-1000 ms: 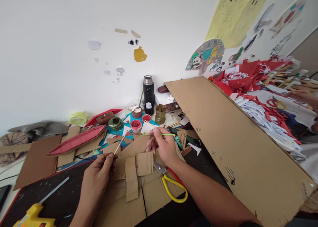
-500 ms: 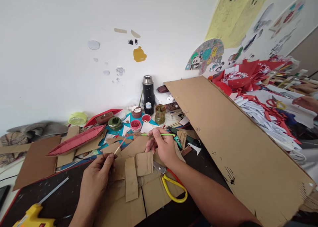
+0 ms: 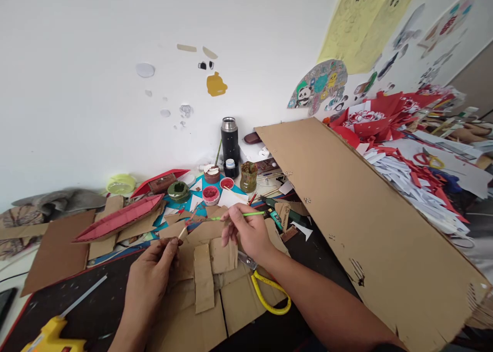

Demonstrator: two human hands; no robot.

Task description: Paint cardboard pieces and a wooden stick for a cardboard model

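Observation:
My left hand (image 3: 156, 270) pinches a thin wooden stick (image 3: 182, 232) whose upper end looks reddish. In my right hand (image 3: 246, 231) is a green-handled paintbrush (image 3: 252, 214), held level with its tip pointing left at the stick's upper end; whether they touch I cannot tell. Below both hands lie cardboard pieces (image 3: 204, 280). Scissors with a yellow handle (image 3: 271, 300) rest partly under my right forearm. Beyond the hands stand a pot of red paint (image 3: 211, 194), a second red pot (image 3: 227, 183) and a dark green pot (image 3: 178, 191).
A large cardboard sheet (image 3: 370, 213) slants across the right. A yellow glue gun (image 3: 56, 336) lies front left, near a pink boat-shaped piece (image 3: 119, 219). A black thermos (image 3: 230, 144) and a murky jar (image 3: 248, 177) stand by the wall. White paper strips (image 3: 408, 188) fill the far right.
My right hand has shifted slightly left and down, bringing the brush tip left along the stick. My left hand stays nearly still. Another person's hand at the far right has gone from view.

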